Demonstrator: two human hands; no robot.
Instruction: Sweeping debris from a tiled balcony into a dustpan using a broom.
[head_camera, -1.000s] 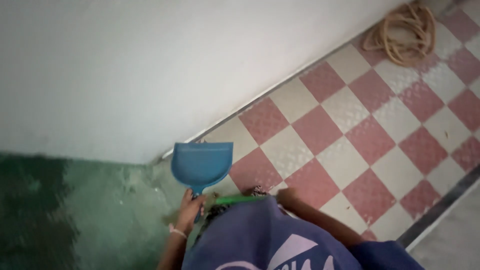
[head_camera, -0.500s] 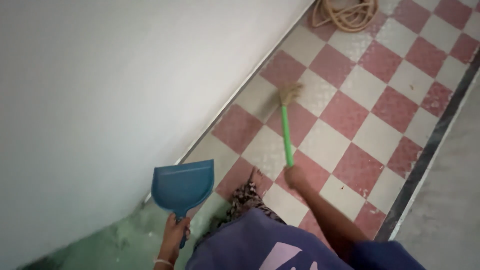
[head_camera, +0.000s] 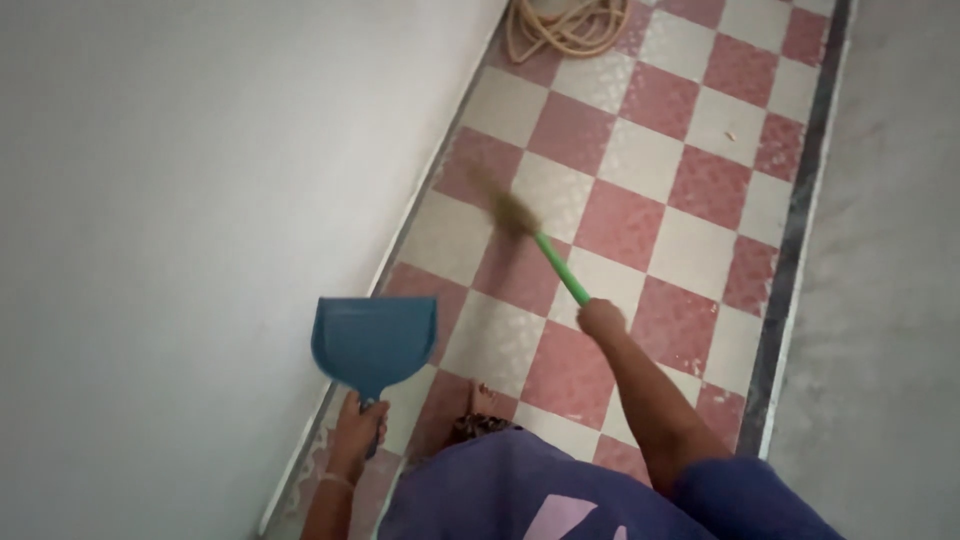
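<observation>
My left hand (head_camera: 357, 430) grips the handle of a blue dustpan (head_camera: 374, 340), held above the floor close to the white wall. My right hand (head_camera: 601, 318) holds a small broom by its green handle (head_camera: 560, 268); the straw head (head_camera: 510, 212) is blurred and points toward the wall over the red and cream checked floor (head_camera: 690, 190). My purple garment fills the bottom of the view, with a bare foot (head_camera: 487, 400) showing beneath it.
A coil of tan rope (head_camera: 565, 25) lies on the tiles at the top by the wall. A white wall (head_camera: 200, 200) runs along the left. A dark border strip (head_camera: 795, 220) and grey concrete floor (head_camera: 890, 250) lie on the right.
The view has swung along the wall; the green patch of floor is gone. The broom head has swept left toward the wall, and the dustpan stays in my left hand.
</observation>
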